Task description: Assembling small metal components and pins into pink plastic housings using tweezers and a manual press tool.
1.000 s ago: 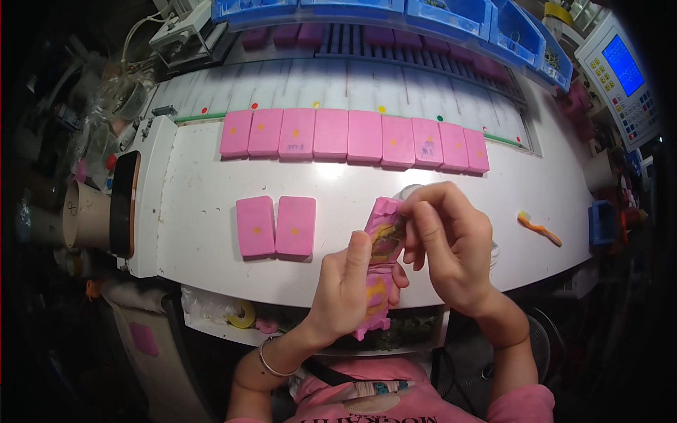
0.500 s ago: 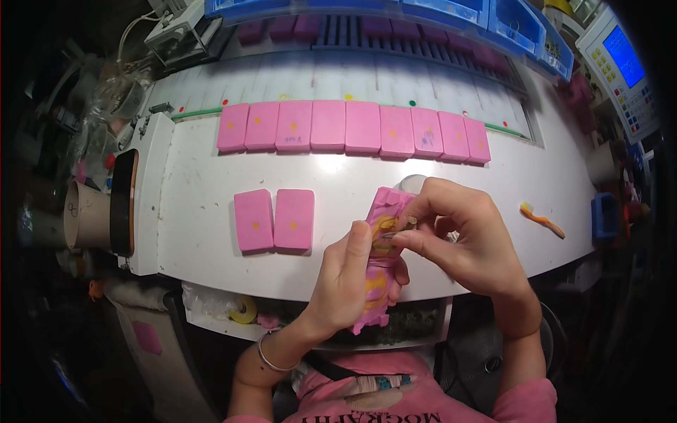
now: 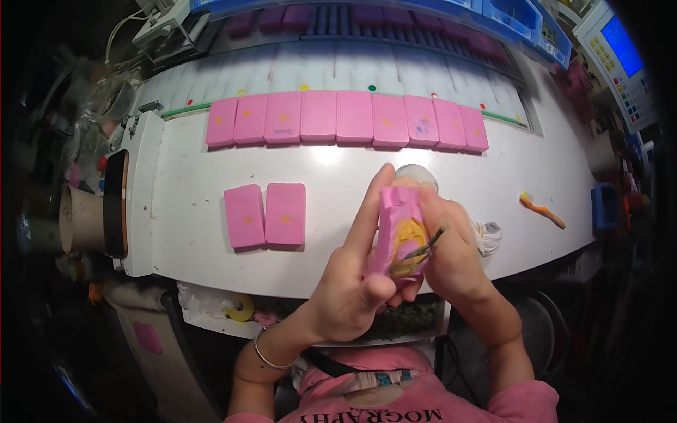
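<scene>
In front of my body I hold a pink rubber mould [image 3: 399, 206] with a yellow-stained inner face. My left hand [image 3: 345, 299] is wrapped round its left side and underneath, thumb near its lower end. My right hand [image 3: 455, 254] grips the right side, its fingers partly hidden by the mould. A thin, dark green branching piece [image 3: 421, 252] sticks out from the yellow part, close to my right hand. Two pink blocks [image 3: 285, 213] with small yellow marks lie side by side to the left of my hands.
Several pink blocks [image 3: 319, 117] stand in a row along the far side of the white table [image 3: 190, 261]. At the right lie an orange toothbrush [image 3: 543, 210] and a white cloth [image 3: 488, 237]. A phone [image 3: 116, 204] and cardboard tube [image 3: 74, 218] stand left. Below is an open drawer [image 3: 211, 321].
My right hand has gone from pinching at the dark green piece to gripping the mould's side. The mould is tilted and bent differently, and the green piece now sticks out. The view has shifted slightly.
</scene>
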A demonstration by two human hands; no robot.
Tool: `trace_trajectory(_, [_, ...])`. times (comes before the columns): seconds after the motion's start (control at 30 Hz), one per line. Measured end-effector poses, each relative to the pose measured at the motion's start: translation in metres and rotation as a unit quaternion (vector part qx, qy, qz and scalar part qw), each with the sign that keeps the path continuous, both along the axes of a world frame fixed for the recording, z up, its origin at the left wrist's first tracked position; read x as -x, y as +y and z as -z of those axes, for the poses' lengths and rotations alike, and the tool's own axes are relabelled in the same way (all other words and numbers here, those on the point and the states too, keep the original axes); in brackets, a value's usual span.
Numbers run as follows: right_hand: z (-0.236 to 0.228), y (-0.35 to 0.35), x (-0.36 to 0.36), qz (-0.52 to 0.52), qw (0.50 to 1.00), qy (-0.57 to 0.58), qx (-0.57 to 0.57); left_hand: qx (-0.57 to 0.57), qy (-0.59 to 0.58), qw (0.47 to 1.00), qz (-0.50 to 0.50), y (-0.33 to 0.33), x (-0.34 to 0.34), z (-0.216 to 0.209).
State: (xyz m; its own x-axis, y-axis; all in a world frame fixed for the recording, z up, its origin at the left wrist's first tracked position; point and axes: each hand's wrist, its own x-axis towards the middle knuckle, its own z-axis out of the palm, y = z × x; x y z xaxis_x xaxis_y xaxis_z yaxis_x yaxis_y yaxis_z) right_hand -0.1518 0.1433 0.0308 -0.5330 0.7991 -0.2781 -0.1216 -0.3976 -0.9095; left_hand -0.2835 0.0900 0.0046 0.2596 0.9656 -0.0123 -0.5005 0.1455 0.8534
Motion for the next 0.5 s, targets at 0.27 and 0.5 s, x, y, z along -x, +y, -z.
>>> trace_trajectory(0.27, [0.024,0.000,0.012,0.017,0.990,0.062,0.125,0.018,0.008,1.000,0.006,0.009,0.007,-0.003])
trace_trajectory(0.5, [0.052,-0.012,0.006,0.155,0.963,0.036,-0.218,-0.018,0.059,0.992,-0.107,0.012,0.009,0.012])
